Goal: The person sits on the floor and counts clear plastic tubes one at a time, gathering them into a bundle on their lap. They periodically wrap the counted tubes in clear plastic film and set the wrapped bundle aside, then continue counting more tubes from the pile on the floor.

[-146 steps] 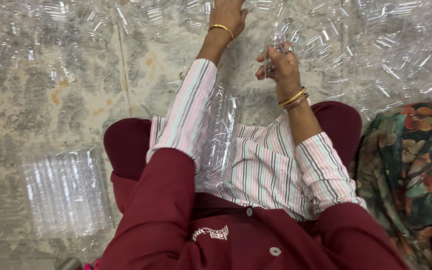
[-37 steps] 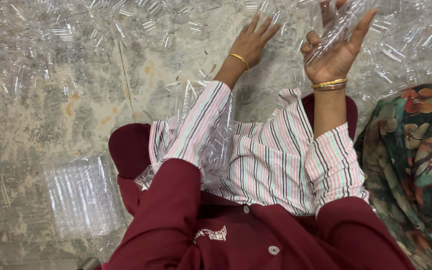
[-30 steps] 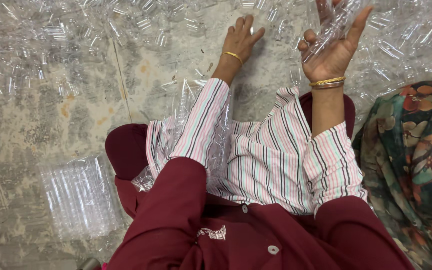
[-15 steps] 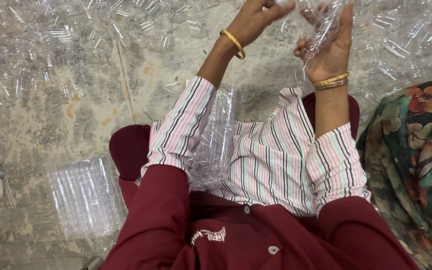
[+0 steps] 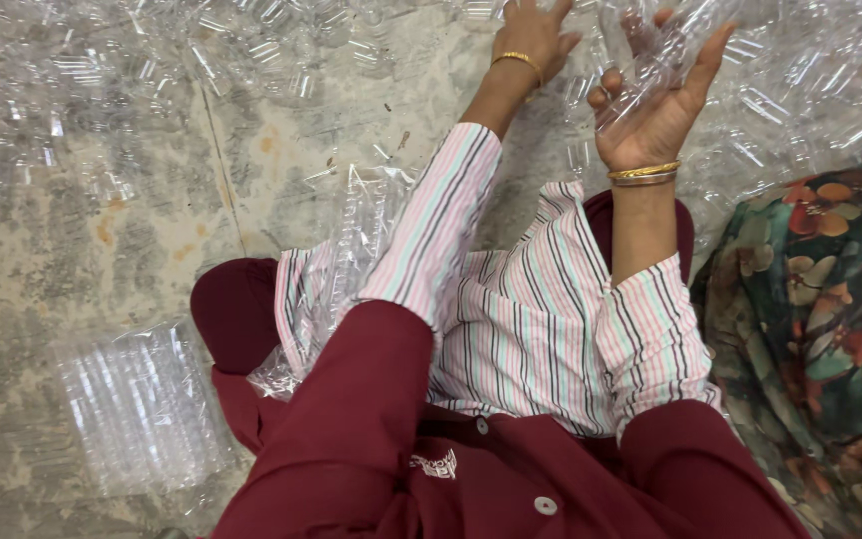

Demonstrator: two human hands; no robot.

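My right hand is raised palm-up, with a small bunch of clear plastic tubes lying across its fingers. My left hand stretches forward with fingers spread, resting on the loose clear tubes heaped on the floor at the top edge. Both wrists carry gold bangles. A crumpled clear plastic bag with tubes in it lies across my lap, under my left forearm.
Clear tubes cover the stone floor along the far side and at the right. A filled clear bag of tubes lies on the floor at my left. Floral fabric of a person sitting nearby is at the right.
My left hand was up beside the right hand half a second ago; it has gone forward and down onto the heap. The right hand still holds its tubes, slightly lower.
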